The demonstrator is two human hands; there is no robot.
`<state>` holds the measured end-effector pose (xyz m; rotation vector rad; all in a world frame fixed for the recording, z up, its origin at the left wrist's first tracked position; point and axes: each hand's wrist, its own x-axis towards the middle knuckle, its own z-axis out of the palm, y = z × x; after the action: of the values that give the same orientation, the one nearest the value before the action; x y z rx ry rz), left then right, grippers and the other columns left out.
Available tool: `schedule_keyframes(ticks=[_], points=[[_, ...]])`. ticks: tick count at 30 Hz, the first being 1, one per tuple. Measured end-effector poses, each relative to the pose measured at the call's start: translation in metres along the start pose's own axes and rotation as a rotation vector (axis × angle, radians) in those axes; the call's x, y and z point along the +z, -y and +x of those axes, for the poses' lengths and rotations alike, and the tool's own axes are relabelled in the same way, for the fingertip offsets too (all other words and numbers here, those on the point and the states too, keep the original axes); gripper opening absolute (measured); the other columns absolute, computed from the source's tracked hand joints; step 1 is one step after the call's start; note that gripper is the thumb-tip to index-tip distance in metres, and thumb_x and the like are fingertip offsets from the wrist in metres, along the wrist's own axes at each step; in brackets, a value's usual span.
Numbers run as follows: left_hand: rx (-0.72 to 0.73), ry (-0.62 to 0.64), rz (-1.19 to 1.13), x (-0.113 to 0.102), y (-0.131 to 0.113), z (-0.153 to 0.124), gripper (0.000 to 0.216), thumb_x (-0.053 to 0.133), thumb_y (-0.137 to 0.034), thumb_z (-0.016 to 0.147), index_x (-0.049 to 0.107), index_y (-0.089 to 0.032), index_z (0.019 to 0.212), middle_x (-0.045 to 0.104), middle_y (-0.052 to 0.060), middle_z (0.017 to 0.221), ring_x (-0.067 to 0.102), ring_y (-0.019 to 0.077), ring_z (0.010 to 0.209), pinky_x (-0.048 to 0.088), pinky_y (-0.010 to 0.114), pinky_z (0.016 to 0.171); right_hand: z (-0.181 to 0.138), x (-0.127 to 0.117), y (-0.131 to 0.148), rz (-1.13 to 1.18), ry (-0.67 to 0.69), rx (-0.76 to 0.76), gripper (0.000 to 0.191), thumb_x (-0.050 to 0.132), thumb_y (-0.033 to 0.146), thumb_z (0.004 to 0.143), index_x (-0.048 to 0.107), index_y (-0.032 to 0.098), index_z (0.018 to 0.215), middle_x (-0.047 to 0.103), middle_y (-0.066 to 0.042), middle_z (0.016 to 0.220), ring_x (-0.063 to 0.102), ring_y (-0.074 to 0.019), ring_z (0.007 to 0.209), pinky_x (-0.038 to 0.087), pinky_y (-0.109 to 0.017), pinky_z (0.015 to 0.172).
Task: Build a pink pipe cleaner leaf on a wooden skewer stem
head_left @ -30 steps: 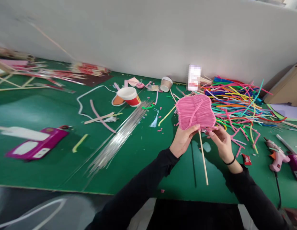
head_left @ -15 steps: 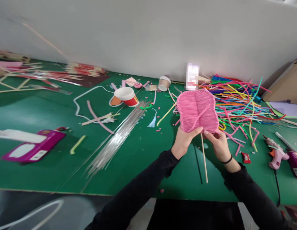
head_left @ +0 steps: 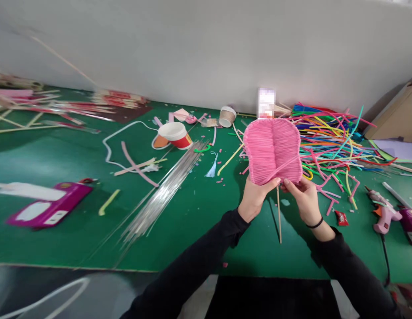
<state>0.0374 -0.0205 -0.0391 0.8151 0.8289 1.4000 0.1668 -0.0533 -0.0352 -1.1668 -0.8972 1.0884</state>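
Both hands hold up a pink fan (head_left: 272,148) made of pipe cleaners, with a ridge down its middle and a thin wooden stick (head_left: 279,217) pointing down from its bottom edge. My left hand (head_left: 254,197) grips the lower left edge, thumb on the front. Opposite it, my right hand (head_left: 305,199) pinches the lower right edge near the stick; its fingers are partly hidden behind the fan. One loose pink strand (head_left: 284,166) slants across the lower front of the fan.
Colourful pipe cleaners (head_left: 332,137) lie piled behind on the right. A pink glue gun (head_left: 385,212) and red wrapper (head_left: 341,218) are near my right arm. To the left are metal wires (head_left: 162,190), a paper cup (head_left: 176,134) and a purple device (head_left: 53,208).
The fan has tilted, showing its face more upright, and the stick's lower end has swung up and left. The loose strand lies lower across the front. Both hands keep their grip.
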Motion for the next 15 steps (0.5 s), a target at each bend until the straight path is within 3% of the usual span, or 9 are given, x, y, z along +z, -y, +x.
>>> schedule_keyframes(ticks=[6, 10, 15], points=[[-0.029, 0.051, -0.074, 0.006, 0.001, -0.014, 0.033, 0.086, -0.022, 0.059, 0.074, -0.016, 0.090, 0.076, 0.004, 0.092, 0.070, 0.0208, 0.086, 0.056, 0.037, 0.089, -0.002, 0.002, 0.003, -0.036, -0.006, -0.046, 0.025, 0.081, 0.041, 0.070, 0.072, 0.019, 0.080, 0.074, -0.002, 0.073, 0.067, -0.0171, 0.064, 0.056, -0.030, 0.060], [0.001, -0.063, -0.066, 0.009, 0.006, -0.015, 0.036, 0.087, -0.024, 0.060, 0.073, -0.016, 0.092, 0.076, 0.005, 0.095, 0.071, 0.0205, 0.087, 0.055, 0.036, 0.089, -0.001, 0.004, 0.002, -0.076, -0.005, -0.056, 0.028, 0.080, 0.043, 0.069, 0.071, 0.019, 0.079, 0.072, -0.001, 0.071, 0.065, -0.0166, 0.063, 0.054, -0.029, 0.057], [-0.003, -0.139, -0.056, 0.006, 0.001, -0.004, 0.037, 0.088, -0.023, 0.056, 0.073, -0.015, 0.090, 0.076, 0.003, 0.087, 0.071, 0.0185, 0.078, 0.056, 0.033, 0.081, 0.005, -0.004, 0.003, -0.121, 0.101, 0.021, 0.037, 0.081, 0.050, 0.065, 0.071, 0.018, 0.080, 0.071, -0.002, 0.072, 0.062, -0.0147, 0.059, 0.052, -0.027, 0.054]])
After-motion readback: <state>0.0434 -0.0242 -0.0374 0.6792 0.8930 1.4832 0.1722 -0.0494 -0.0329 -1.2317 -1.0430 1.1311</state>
